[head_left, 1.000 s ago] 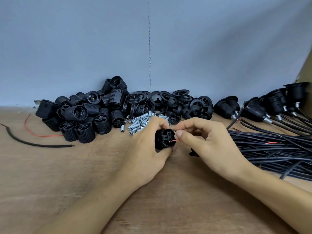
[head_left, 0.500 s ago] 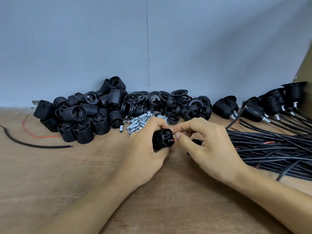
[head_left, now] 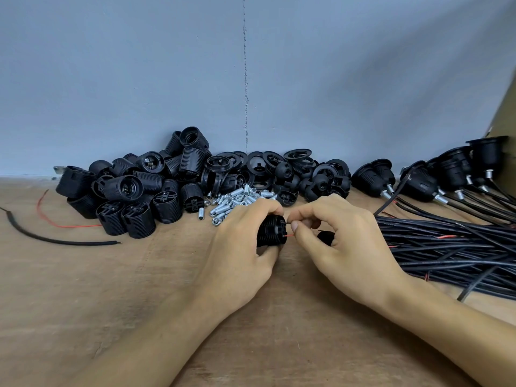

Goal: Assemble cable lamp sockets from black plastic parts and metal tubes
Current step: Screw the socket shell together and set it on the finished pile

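Two hands at centre of frame, close together just above a wooden tabletop (head_left: 111,303). Left hand (head_left: 240,247): fingers and thumb curled round a ribbed black socket body (head_left: 272,231), held on its side, terminal end facing right. Right hand (head_left: 343,247): thumb and forefinger pinched on a thin dark lead (head_left: 287,223) at that terminal end, other fingers curled under. Thin red lead (head_left: 290,235) just below, between socket end and thumb. Rounded black cap (head_left: 325,237) partly hidden beneath right palm; contact with tabletop not discernible.

Behind left hand, centre of frame: loose heap of metal tubes (head_left: 237,199), short, threaded, silver. Left of centre, against grey wall (head_left: 139,79): pile of threaded socket shells (head_left: 134,191), some upright, some on their sides. Centre, behind tubes: stack of black rings and domed caps (head_left: 279,166). Right edge of frame: thick cable bundle (head_left: 446,247), black, with red ends showing in places, lying beside right wrist. Upper right: row of finished sockets (head_left: 418,182), each with a metal tube and cable at its narrow end. Far left: one loose black cable offcut (head_left: 69,243), curved, with a red wire scrap (head_left: 81,226) just beyond it.
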A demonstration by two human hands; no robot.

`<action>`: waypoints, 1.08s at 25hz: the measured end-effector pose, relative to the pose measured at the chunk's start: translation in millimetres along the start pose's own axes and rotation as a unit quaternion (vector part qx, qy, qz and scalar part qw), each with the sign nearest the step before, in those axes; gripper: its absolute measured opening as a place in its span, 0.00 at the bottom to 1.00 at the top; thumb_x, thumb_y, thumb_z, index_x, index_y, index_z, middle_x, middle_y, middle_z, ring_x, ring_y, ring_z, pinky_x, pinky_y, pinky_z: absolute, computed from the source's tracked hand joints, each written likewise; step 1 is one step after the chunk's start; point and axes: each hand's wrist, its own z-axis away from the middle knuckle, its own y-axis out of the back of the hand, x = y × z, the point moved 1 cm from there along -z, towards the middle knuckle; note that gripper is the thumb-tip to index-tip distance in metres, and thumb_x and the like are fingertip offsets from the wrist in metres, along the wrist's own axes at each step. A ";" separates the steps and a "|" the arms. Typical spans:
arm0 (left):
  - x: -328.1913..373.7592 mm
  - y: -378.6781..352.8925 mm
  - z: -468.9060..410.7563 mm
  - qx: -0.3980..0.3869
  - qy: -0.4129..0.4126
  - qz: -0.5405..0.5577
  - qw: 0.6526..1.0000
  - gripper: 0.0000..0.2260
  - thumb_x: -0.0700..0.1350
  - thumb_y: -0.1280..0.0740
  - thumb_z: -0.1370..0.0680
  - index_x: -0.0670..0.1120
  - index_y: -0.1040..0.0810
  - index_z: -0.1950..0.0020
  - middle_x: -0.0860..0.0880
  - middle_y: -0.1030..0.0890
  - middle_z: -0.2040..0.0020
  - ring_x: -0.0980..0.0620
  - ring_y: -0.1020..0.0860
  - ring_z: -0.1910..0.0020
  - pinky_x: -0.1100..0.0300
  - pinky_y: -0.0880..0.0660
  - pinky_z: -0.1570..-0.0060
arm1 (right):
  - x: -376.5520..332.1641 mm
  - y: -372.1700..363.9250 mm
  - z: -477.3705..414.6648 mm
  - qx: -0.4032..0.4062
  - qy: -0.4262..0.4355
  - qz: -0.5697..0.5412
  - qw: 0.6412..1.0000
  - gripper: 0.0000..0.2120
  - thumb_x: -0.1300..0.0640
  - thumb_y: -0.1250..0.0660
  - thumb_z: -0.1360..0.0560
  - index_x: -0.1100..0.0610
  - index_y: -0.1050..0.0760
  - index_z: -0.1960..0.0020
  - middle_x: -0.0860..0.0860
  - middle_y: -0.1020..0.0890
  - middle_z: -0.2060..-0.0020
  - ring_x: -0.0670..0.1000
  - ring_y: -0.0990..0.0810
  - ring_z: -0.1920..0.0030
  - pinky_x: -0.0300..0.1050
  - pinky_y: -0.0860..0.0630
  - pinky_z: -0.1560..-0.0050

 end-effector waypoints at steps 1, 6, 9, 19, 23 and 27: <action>-0.4 -0.2 0.1 -0.002 0.003 -0.003 1.000 0.18 0.44 0.30 0.29 0.61 0.27 0.45 0.59 0.21 0.53 0.59 0.24 0.50 0.69 0.31 0.51 | 0.4 -0.3 0.2 -0.002 0.005 0.008 1.000 0.05 0.63 0.28 0.25 0.53 0.17 0.53 0.43 0.21 0.62 0.45 0.24 0.54 0.26 0.32 0.53; -3.1 -0.9 0.6 -0.010 0.009 -0.005 1.000 0.19 0.45 0.29 0.29 0.63 0.26 0.44 0.59 0.20 0.51 0.61 0.24 0.48 0.72 0.31 0.49 | 5.1 -2.0 -0.8 -0.022 0.016 0.035 0.999 0.05 0.61 0.28 0.24 0.52 0.18 0.53 0.43 0.20 0.59 0.45 0.25 0.54 0.29 0.33 0.51; -6.9 -1.7 1.4 -0.037 0.026 -0.002 0.999 0.20 0.45 0.25 0.29 0.62 0.25 0.43 0.58 0.21 0.51 0.61 0.24 0.48 0.72 0.32 0.49 | 8.5 -3.0 -1.1 -0.031 0.006 0.039 0.999 0.06 0.61 0.27 0.24 0.50 0.19 0.53 0.40 0.22 0.60 0.43 0.26 0.53 0.26 0.34 0.50; -6.1 1.4 -2.0 -0.092 0.081 0.056 0.991 0.24 0.46 0.19 0.31 0.58 0.17 0.37 0.60 0.16 0.49 0.61 0.20 0.47 0.62 0.26 0.43 | 16.5 -5.2 -3.9 -0.060 -0.064 -0.006 0.996 0.14 0.58 0.29 0.23 0.40 0.23 0.61 0.38 0.21 0.68 0.39 0.23 0.60 0.28 0.32 0.61; -5.6 0.9 -1.1 -0.093 0.115 0.052 0.988 0.22 0.48 0.19 0.32 0.61 0.18 0.41 0.59 0.16 0.50 0.60 0.19 0.48 0.56 0.23 0.44 | 16.9 -5.2 -3.8 -0.071 -0.051 -0.022 0.996 0.11 0.60 0.29 0.23 0.47 0.20 0.60 0.39 0.22 0.69 0.40 0.24 0.63 0.29 0.33 0.62; -2.9 0.9 -2.9 -0.111 0.105 0.063 0.986 0.17 0.47 0.20 0.31 0.61 0.18 0.47 0.56 0.16 0.55 0.56 0.19 0.52 0.50 0.22 0.49 | 14.3 -5.7 -3.1 -0.068 -0.041 -0.028 0.996 0.09 0.62 0.30 0.23 0.51 0.20 0.60 0.42 0.23 0.70 0.40 0.25 0.64 0.29 0.33 0.63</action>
